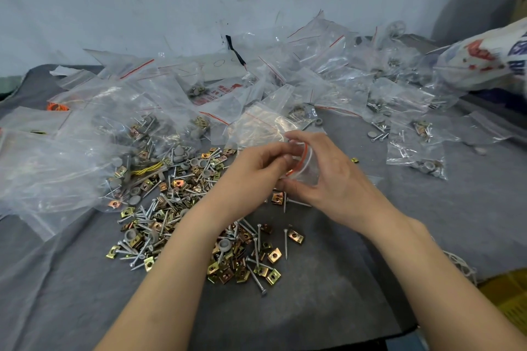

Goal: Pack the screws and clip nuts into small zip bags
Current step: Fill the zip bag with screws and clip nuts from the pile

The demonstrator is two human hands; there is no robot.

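Note:
A loose pile of silver screws [171,202], brass clip nuts [273,255] and grey plastic caps [224,243] lies on the grey cloth in the middle. Above its far edge both hands hold one small clear zip bag [305,164] with a red-lined mouth. My left hand [256,171] pinches the bag's mouth with curled fingers. My right hand [322,177] grips the bag from the right, thumb under it and fingers over its top. What the bag contains cannot be made out.
Many clear zip bags [137,100], some filled with hardware, are heaped across the back and left. Filled small bags [416,151] lie at right. A printed plastic sack [484,60] sits at far right. The grey cloth [313,308] ends at the table's front edge.

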